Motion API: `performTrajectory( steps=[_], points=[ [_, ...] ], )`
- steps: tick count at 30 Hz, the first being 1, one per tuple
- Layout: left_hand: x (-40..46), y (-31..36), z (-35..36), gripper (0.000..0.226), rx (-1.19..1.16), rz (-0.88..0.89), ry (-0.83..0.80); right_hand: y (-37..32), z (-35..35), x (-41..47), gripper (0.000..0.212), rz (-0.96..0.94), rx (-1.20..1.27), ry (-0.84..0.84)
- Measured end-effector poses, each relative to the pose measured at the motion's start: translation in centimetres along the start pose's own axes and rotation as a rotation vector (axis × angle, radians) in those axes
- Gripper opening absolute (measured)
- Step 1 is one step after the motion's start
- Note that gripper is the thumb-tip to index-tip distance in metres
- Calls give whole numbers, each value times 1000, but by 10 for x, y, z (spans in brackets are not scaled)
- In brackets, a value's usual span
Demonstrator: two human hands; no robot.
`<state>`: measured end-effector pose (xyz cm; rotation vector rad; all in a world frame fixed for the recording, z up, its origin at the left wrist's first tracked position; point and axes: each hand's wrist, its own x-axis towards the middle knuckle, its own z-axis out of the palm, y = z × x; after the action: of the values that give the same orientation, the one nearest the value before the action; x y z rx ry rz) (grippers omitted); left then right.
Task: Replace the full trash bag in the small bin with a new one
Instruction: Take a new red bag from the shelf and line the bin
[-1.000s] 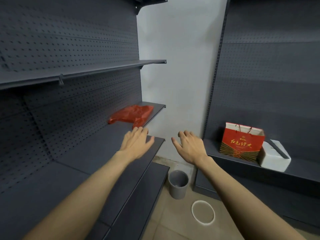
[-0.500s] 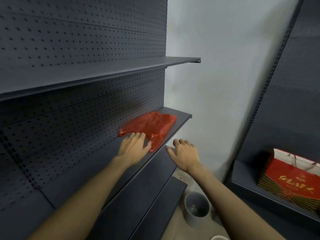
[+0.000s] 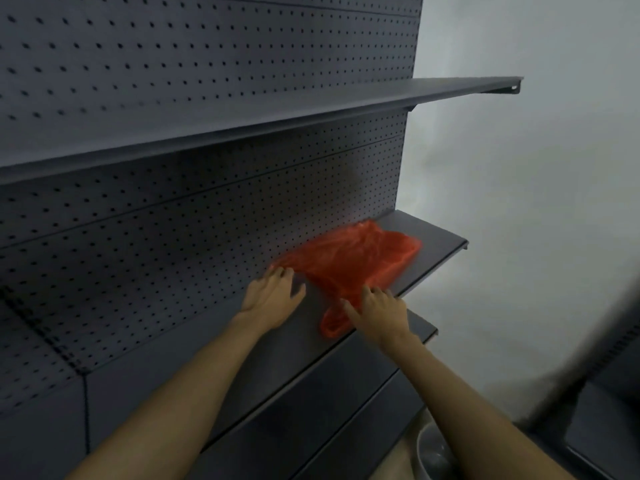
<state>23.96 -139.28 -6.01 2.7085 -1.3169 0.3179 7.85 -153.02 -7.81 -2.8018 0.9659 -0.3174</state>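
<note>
The crumpled red plastic bag (image 3: 349, 263) lay on the dark metal shelf (image 3: 433, 237), just beyond both spread hands; the right hand (image 3: 381, 311) touched its near corner, the left hand (image 3: 272, 294) just beside it

You see one red plastic bag (image 3: 349, 263), two bare hands, your left hand (image 3: 270, 294) and right hand (image 3: 379, 311), three dark shelves (image 3: 277, 112), and one grey bin (image 3: 433, 455).
</note>
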Motion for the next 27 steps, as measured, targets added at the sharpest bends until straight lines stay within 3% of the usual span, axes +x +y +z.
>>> performTrajectory(
  steps=[7,13,20,24,27],
  points=[
    [42,-5,38,47,5,-67,-48,10,40,33,68,89,38,-82],
    [78,-13,66,47,-13,-71,-59,14,66,43,69,186,119,-54],
    [110,-20,96,71,-64,-215,-124,13,80,54,64,329,225,-93],
    [116,-19,108,78,-124,-282,-159,17,80,56,43,330,225,-118],
    [125,-14,113,69,-202,-318,-172,24,76,58,27,317,242,-118]
  ],
)
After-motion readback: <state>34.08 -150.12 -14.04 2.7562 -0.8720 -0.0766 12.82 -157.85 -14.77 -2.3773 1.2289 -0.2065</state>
